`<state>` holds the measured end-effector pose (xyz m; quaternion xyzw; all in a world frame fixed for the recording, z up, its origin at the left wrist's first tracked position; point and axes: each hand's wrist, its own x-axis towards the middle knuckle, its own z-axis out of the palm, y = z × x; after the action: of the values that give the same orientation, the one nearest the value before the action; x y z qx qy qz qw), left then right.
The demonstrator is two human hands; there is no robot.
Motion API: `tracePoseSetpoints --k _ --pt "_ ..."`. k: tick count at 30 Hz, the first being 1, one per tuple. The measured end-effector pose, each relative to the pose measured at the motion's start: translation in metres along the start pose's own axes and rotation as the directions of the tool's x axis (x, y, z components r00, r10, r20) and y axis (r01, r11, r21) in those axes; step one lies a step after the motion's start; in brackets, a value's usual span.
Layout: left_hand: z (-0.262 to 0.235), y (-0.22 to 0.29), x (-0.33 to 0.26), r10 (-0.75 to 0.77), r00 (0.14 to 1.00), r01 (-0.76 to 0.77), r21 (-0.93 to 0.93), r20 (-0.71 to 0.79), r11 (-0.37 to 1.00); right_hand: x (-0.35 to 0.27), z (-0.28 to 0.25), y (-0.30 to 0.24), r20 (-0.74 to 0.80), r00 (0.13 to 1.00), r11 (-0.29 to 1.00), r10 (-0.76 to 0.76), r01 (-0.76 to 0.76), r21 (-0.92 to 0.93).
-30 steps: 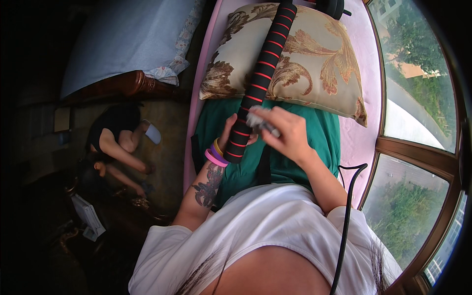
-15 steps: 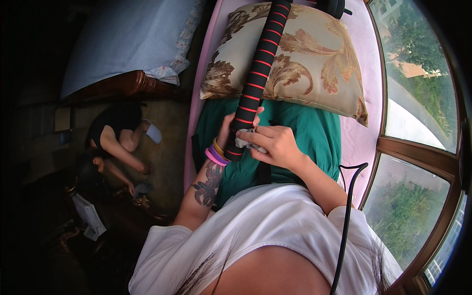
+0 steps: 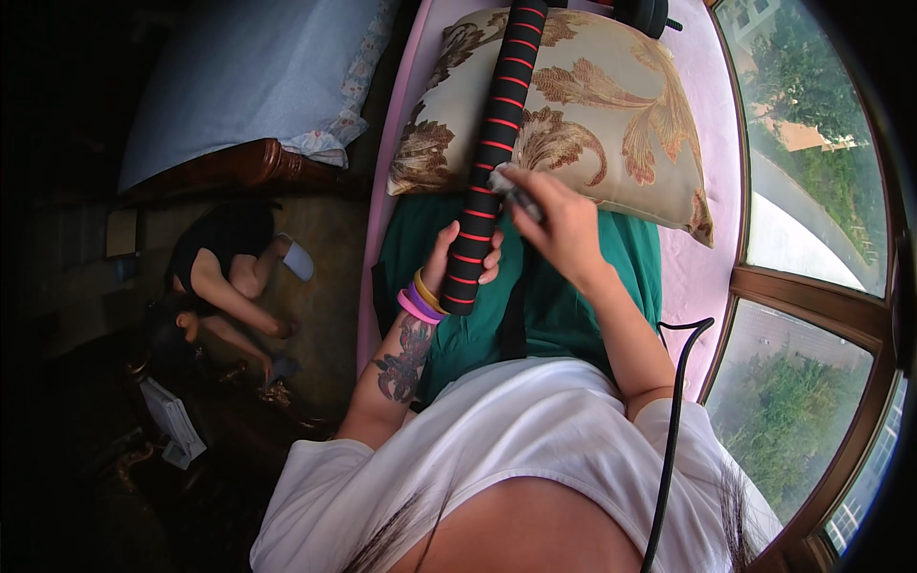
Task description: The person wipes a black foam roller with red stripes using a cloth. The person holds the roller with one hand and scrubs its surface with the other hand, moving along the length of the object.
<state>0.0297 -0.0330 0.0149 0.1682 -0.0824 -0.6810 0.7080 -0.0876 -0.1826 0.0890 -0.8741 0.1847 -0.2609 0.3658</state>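
Note:
A long black foam-covered bar [image 3: 493, 143] with red stripes slants up from my lap and over a patterned cushion [image 3: 611, 115]. My left hand [image 3: 440, 255] is wrapped round the bar near its lower end, with the fingers showing on the far side. In my right hand [image 3: 568, 229] is a crumpled whitish-grey cloth [image 3: 501, 180], pinched and pressed against the bar's right side about midway along. Part of the cloth hangs below the fingers. Coloured bands [image 3: 420, 298] circle my left wrist.
Green trousers [image 3: 573, 277] cover my legs on a pink-covered surface [image 3: 702, 191]. At the top lies a black dumbbell part [image 3: 650, 14]. A black cable [image 3: 676, 411] runs down on the right, beside windows. To the left, another person [image 3: 224, 258] crouches near a bed [image 3: 258, 86].
My right hand has moved up along the bar with the cloth, away from the lower end. The left hand keeps its hold, and the bar's upper part has tilted slightly left.

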Motion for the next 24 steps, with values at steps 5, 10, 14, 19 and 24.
tracePoseSetpoints --k 5,10,14,19,24 --pt "0.019 0.005 0.002 0.006 0.987 0.014 0.119 -0.162 0.993 -0.016 0.010 -0.014 0.297 0.908 0.955 -0.295 0.292 0.056" --pt "0.017 0.003 0.001 0.017 0.986 0.029 0.268 -0.168 0.963 -0.017 0.003 -0.016 0.324 0.899 0.956 -0.293 0.266 0.126" --pt "0.006 0.006 -0.003 -0.147 0.989 0.146 0.048 0.016 0.988 -0.012 -0.012 -0.010 0.139 0.972 0.980 -0.187 0.175 0.095" --pt "0.013 0.006 -0.001 -0.189 0.981 0.185 0.082 0.041 0.979 -0.003 -0.015 -0.001 -0.217 0.974 0.983 -0.070 0.104 0.149" --pt "0.011 0.003 -0.001 -0.140 0.990 0.140 0.001 -0.029 0.990 -0.011 -0.005 -0.002 0.000 0.999 0.998 0.048 -0.048 -0.035"
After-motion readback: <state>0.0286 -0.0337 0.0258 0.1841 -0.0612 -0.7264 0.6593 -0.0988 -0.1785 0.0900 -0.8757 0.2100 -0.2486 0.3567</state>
